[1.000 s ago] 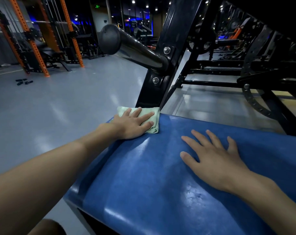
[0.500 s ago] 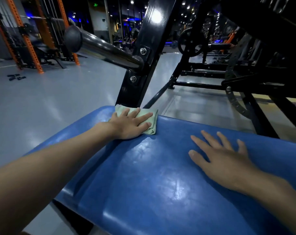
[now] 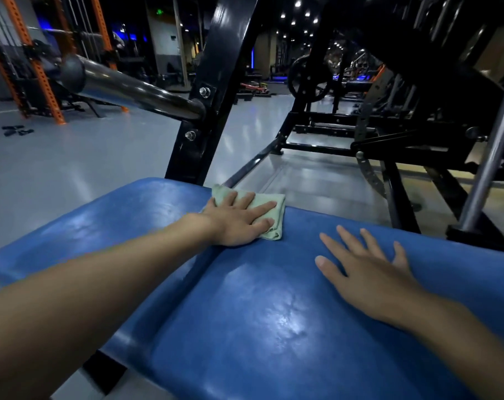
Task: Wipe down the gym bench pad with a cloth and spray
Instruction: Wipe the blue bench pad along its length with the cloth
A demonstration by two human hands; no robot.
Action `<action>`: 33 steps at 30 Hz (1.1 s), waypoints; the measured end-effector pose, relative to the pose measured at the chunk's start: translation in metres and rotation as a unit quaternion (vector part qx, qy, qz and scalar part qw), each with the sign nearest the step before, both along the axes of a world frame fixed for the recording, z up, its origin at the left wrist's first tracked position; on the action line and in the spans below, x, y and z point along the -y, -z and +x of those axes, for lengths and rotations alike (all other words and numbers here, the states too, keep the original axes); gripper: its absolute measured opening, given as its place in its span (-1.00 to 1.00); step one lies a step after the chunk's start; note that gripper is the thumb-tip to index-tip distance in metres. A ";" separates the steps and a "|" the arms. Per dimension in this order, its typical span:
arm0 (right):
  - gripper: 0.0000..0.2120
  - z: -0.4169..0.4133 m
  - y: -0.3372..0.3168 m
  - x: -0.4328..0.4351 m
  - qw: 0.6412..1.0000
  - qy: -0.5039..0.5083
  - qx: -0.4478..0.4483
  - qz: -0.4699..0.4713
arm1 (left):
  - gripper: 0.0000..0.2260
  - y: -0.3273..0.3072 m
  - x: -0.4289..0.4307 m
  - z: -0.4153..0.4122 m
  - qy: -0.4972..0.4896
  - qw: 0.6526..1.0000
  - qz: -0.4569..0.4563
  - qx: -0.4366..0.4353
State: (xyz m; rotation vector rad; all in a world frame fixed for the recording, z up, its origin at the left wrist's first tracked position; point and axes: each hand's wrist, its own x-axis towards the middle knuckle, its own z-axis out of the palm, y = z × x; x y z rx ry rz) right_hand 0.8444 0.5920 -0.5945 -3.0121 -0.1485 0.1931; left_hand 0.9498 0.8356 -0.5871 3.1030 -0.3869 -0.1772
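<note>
The blue bench pad [image 3: 259,313] fills the foreground. A folded pale-green cloth [image 3: 266,197] lies at its far edge, pressed flat under the straight fingers of the left hand [image 3: 239,223]. The right hand [image 3: 369,275] rests spread and empty on the pad. Overlapping strokes with even pressure would serve best.

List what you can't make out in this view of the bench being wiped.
- Spray bottle: nowhere in the head view.
- Cloth: mostly covered by the left hand pressing it.
- Bench pad: near and right ends cut off by the frame edges.
- Dark items on the floor, far left: too small to identify.
</note>
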 end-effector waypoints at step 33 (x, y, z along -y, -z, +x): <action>-0.50 0.067 -0.013 -0.048 0.996 -0.062 0.051 0.035 | -0.57 -0.012 0.019 -0.048 0.039 0.995 -0.087 0.032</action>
